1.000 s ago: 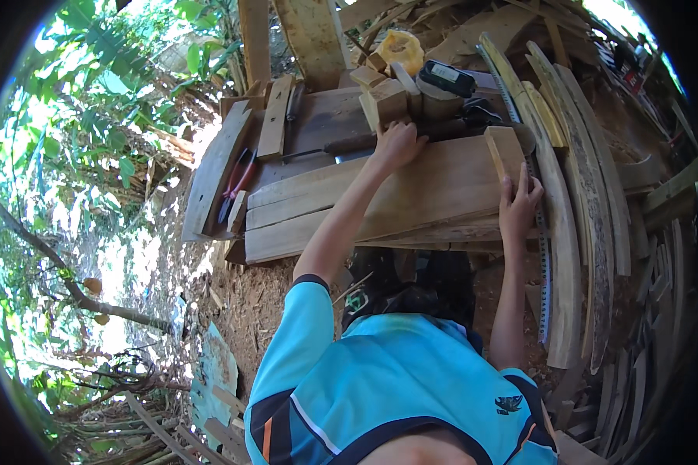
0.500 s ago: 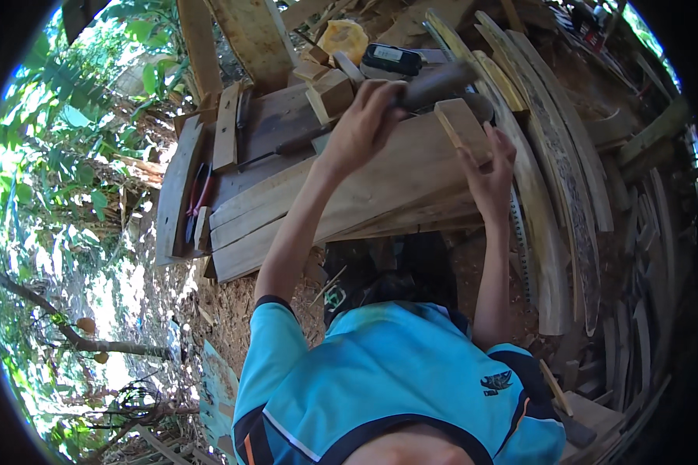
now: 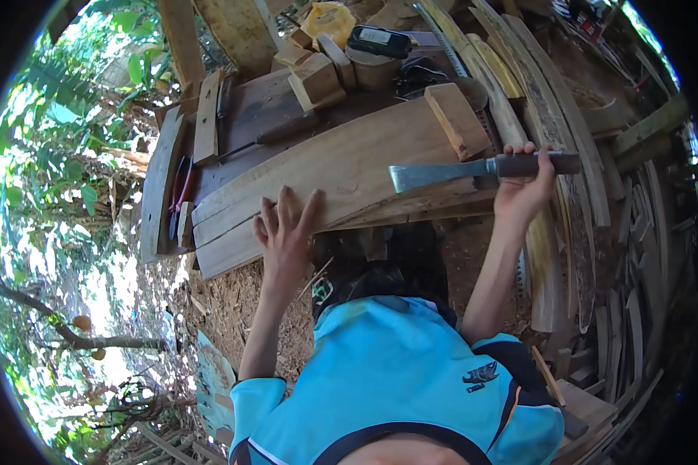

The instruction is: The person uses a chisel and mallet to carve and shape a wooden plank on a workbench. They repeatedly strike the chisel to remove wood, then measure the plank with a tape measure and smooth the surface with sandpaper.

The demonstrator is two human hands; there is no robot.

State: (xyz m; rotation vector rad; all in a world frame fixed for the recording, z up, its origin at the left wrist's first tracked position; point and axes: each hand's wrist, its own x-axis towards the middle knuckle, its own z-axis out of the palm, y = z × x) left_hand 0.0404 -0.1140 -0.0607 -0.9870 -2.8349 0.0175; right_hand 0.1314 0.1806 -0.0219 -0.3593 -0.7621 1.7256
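Note:
My right hand (image 3: 526, 190) is closed around the dark handle of a wide-bladed chisel (image 3: 434, 175). The blade points left and hovers over the near right part of a broad wooden board (image 3: 357, 159). On the near edge of that board my left hand (image 3: 285, 236) lies with its fingers spread, holding nothing. A short wooden block (image 3: 456, 122) sits across the right end of the board, just beyond the chisel.
Behind the board lies a screwdriver-like tool (image 3: 275, 133). Wood blocks (image 3: 318, 80), a black case (image 3: 380, 40) and a yellow container (image 3: 329, 22) stand farther back. Red-handled pliers (image 3: 181, 186) rest at left; long planks (image 3: 558, 124) line the right side.
The dark-handled tool, blurred in my left hand earlier, appears to be the chisel now in my right hand. My left hand has come down and nearer, onto the board.

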